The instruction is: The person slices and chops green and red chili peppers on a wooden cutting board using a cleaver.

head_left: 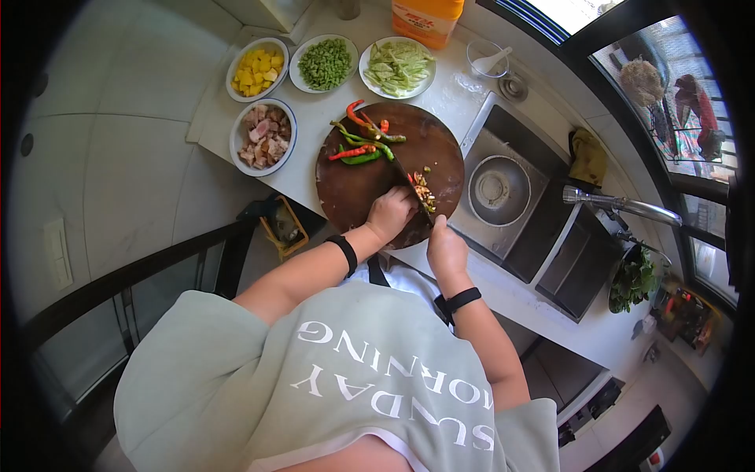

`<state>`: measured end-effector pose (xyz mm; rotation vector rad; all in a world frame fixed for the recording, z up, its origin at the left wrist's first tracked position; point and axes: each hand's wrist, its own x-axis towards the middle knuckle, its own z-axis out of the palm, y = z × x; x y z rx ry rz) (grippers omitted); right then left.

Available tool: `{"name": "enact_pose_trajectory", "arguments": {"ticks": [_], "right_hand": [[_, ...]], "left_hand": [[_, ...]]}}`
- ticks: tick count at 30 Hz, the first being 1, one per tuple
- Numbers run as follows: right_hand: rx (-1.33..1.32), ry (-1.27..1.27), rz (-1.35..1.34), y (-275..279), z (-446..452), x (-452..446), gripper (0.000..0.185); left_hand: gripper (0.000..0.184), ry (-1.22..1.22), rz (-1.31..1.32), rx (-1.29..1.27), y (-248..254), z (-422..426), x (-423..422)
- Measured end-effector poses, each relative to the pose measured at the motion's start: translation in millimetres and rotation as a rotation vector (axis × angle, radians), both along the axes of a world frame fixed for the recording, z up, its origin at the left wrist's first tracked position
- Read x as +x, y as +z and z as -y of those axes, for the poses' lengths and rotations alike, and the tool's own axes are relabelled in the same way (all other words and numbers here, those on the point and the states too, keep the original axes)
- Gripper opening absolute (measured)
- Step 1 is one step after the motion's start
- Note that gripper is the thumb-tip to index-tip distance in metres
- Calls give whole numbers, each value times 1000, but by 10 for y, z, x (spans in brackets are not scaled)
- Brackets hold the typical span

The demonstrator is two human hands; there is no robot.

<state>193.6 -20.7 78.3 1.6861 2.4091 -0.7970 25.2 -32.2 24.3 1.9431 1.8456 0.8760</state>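
Observation:
On the round brown cutting board (346, 189) lie whole red and green chili peppers (363, 141) toward the back. My right hand (447, 245) is closed round the handle of a knife (414, 189), whose dark blade points away across the board. Just left of the blade my left hand (393, 212) rests on the board with its fingers curled; what they press on is mostly hidden, with a bit of red at the fingertips. Chopped chili pieces (423, 193) lie along the right side of the blade.
Behind the board stand bowls of yellow chunks (257, 72) and cut meat (264, 138), and plates of chopped green beans (325, 64) and pale green slices (397, 68). At right are a sink (481, 134) with a metal basin (499, 191), a faucet (621, 206) and leafy greens (631, 279).

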Motion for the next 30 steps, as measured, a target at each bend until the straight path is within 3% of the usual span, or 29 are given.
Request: {"name": "enact_pose_trajectory", "arguments": {"ticks": [6, 14, 17, 21, 27, 30], "right_hand": [[-64, 47, 5, 451, -5, 187, 13], [-90, -16, 7, 80, -5, -57, 12], [-76, -54, -22, 58, -58, -53, 14], [-28, -20, -70, 143, -49, -22, 11], [-47, 59, 1, 513, 22, 95, 12], [-60, 53, 10, 401, 90, 107, 13]], "left_hand": [[10, -3, 44, 22, -43, 85, -5], [14, -38, 26, -33, -78, 72, -41], [17, -33, 50, -45, 161, 52, -33], [16, 2, -30, -31, 258, 110, -7], [14, 39, 28, -3, 5, 135, -24], [14, 25, 38, -16, 25, 131, -38]]}}
